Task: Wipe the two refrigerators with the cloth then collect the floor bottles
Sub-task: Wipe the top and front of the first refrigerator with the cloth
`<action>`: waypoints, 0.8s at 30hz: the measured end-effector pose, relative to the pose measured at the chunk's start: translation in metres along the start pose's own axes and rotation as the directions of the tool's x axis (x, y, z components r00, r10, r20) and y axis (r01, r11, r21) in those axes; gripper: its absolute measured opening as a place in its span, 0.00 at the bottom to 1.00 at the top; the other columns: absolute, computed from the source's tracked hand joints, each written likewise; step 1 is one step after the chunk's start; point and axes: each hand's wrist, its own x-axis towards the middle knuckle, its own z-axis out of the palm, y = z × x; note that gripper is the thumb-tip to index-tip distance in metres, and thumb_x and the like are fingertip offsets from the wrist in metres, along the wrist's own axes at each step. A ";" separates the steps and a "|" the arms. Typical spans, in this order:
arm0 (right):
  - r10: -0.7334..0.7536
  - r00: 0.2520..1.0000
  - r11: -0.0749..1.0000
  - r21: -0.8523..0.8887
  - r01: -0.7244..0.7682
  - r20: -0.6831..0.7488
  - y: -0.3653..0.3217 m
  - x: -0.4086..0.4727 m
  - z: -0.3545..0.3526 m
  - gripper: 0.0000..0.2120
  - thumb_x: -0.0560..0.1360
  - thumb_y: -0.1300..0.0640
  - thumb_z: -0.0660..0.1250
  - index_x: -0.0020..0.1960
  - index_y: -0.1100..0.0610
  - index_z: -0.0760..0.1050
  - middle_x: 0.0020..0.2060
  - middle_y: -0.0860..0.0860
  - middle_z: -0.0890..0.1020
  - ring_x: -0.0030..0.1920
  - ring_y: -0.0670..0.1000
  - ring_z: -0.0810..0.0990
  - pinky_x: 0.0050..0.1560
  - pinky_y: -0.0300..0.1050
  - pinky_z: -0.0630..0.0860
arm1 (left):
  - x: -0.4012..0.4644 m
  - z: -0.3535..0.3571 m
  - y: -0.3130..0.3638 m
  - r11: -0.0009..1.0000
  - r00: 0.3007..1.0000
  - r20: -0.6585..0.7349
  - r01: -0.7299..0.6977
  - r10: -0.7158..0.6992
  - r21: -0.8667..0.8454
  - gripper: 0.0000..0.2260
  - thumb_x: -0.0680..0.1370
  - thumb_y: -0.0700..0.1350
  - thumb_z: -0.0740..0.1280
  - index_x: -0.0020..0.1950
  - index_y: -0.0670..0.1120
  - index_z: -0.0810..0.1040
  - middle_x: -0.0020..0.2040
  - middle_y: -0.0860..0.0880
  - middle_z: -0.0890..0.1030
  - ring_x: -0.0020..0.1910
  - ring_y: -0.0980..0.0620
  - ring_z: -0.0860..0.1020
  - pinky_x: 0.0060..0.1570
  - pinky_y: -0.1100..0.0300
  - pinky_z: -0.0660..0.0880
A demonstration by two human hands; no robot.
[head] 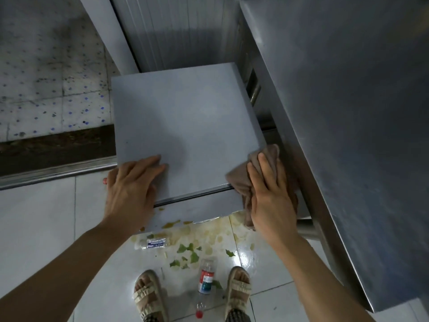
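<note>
head view, looking down. item: small refrigerator (185,126), low grey cabinet, flat top facing the camera, long axis of the top running near to far. second unit: tall steel refrigerator (348,112), just beside it on the right, its side wall running the same way.
item: cloth (243,180), brown, bunched, draped over the near right corner of the small refrigerator's top and hanging down its front edge.
right hand (269,196): fingers straight and spread, pressed flat on the cloth, nothing curled round it.
left hand (130,184): fingers relaxed and nearly straight, resting on the near left corner of the same top, holding nothing.
governing relation: unwiped top lies far and left of the cloth; right hand is the nearer, so the stroke likely runs away from the body or across to the left.
item: two floor bottles, one with a blue label (154,242) lying near the cabinet foot, one with a red label (205,278) between the sandalled feet, both uncollected, amid green scraps and yellowish spill on the white tile floor (46,217).
</note>
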 end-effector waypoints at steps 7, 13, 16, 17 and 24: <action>0.075 0.997 0.987 -0.144 -0.071 0.024 -0.013 0.049 0.002 0.28 0.79 0.46 0.42 0.77 0.53 0.53 0.77 0.53 0.52 0.77 0.59 0.48 0.73 0.63 0.46 | -0.006 -0.011 0.001 0.998 0.998 0.031 0.059 -0.059 -0.009 0.22 0.72 0.33 0.67 0.65 0.46 0.76 0.68 0.49 0.74 0.66 0.42 0.70 0.65 0.43 0.62; -0.050 0.998 0.986 -0.164 0.042 -0.044 -0.006 0.006 0.013 0.27 0.79 0.45 0.47 0.75 0.53 0.61 0.75 0.53 0.60 0.76 0.59 0.55 0.72 0.63 0.52 | -0.023 -0.022 -0.014 0.996 0.995 0.043 0.090 -0.090 -0.008 0.24 0.70 0.29 0.66 0.65 0.45 0.76 0.67 0.49 0.74 0.66 0.42 0.71 0.65 0.47 0.62; -0.003 0.998 0.989 -0.148 -0.006 -0.061 -0.039 0.011 0.020 0.28 0.79 0.46 0.45 0.76 0.54 0.58 0.76 0.54 0.58 0.76 0.58 0.53 0.74 0.61 0.51 | -0.016 -0.022 -0.021 0.990 0.995 0.037 0.095 -0.092 -0.102 0.25 0.70 0.28 0.63 0.64 0.48 0.77 0.67 0.52 0.74 0.65 0.45 0.70 0.66 0.48 0.63; -0.017 0.998 0.993 -0.116 0.010 -0.060 -0.058 0.010 0.025 0.28 0.79 0.46 0.44 0.76 0.54 0.57 0.76 0.54 0.58 0.76 0.58 0.52 0.74 0.60 0.52 | -0.014 -0.022 -0.026 0.987 0.996 0.040 0.083 -0.078 -0.139 0.26 0.70 0.28 0.63 0.64 0.48 0.77 0.66 0.53 0.75 0.65 0.46 0.70 0.67 0.47 0.64; -0.194 0.981 0.981 -0.003 0.194 -0.014 -0.204 -0.012 0.063 0.27 0.79 0.45 0.47 0.77 0.49 0.54 0.77 0.47 0.53 0.77 0.54 0.47 0.75 0.58 0.48 | -0.014 -0.037 -0.061 0.952 0.992 0.104 0.098 -0.070 -0.289 0.21 0.76 0.36 0.60 0.68 0.49 0.70 0.65 0.47 0.76 0.63 0.47 0.74 0.59 0.58 0.69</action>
